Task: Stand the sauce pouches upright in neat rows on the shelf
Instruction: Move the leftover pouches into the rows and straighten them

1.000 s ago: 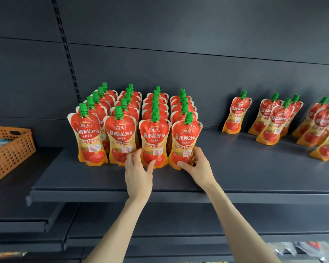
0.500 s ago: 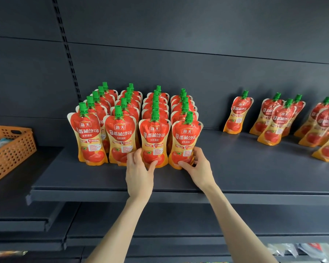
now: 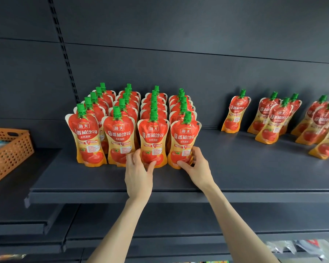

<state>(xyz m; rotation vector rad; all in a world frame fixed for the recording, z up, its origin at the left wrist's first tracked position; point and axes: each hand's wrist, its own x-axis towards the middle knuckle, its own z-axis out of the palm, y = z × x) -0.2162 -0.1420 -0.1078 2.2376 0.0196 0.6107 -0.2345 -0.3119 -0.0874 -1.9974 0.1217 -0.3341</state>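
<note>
Shiny red pouches [image 3: 86, 138] with ribbed green caps [image 3: 81, 109] are stood in four rows on the flat dark shelf [image 3: 254, 168]; more are leaned at 3 o'clock. The third front pouch [image 3: 153, 136] is pinched low by the left hand [image 3: 138, 172], and the fourth pouch [image 3: 185, 140] is gripped by the curled right hand [image 3: 198, 168].

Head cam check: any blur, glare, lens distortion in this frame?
Head view: front-row pouches sharp, labels legible; right-edge pouches soft and smeared; slotted upright leans, likely wide-angle distortion; light even, faint sheen on the pouches, no hard glare.
</note>
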